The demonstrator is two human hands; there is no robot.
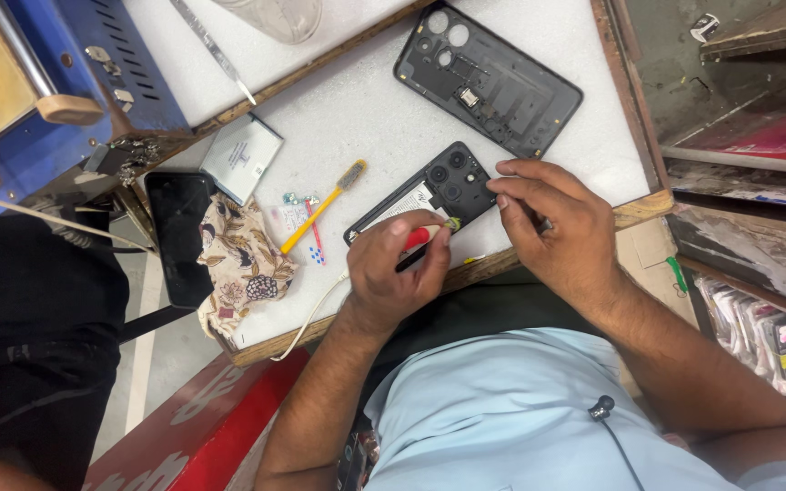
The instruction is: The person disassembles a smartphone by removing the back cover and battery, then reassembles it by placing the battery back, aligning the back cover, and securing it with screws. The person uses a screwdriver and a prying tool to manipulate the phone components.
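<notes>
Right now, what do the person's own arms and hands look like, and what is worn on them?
Both forearms are bare, with no sleeves reaching them, and dark hair shows along them. The left hand and right hand carry no gloves, rings, watch or bands that can be seen. A light blue shirt covers the torso, with a small black clip microphone and thin cable on it.

Yellow toothbrush [324,206], floral cloth [246,264], back cover [488,79]

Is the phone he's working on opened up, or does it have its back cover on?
Opened up. The phone under both hands shows bare camera modules and its battery, and a separate black back cover lies apart, higher on the white table.
</notes>
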